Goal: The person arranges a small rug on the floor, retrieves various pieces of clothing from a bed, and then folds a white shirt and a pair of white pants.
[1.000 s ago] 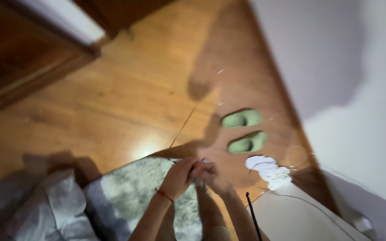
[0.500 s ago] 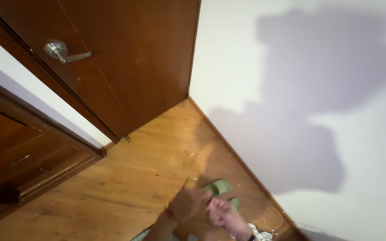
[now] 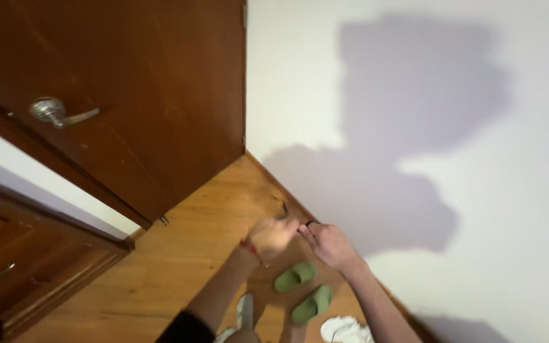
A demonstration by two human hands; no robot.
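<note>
Above the wooden floor (image 3: pixel 179 254), near the white wall (image 3: pixel 414 159), the left hand (image 3: pixel 273 235) and right hand (image 3: pixel 326 244) met, each grip pinched on a thin dark cord (image 3: pixel 285 209) held between them. Green slippers (image 3: pixel 303 289) lay just below, beside white cloth (image 3: pixel 344 329); a brown door (image 3: pixel 147 95) stood left.

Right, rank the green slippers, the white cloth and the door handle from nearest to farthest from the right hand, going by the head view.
1. Green slippers, on the floor just below the right hand.
2. White cloth, lower still, at the bottom edge.
3. Door handle, far up left on the brown door.
</note>
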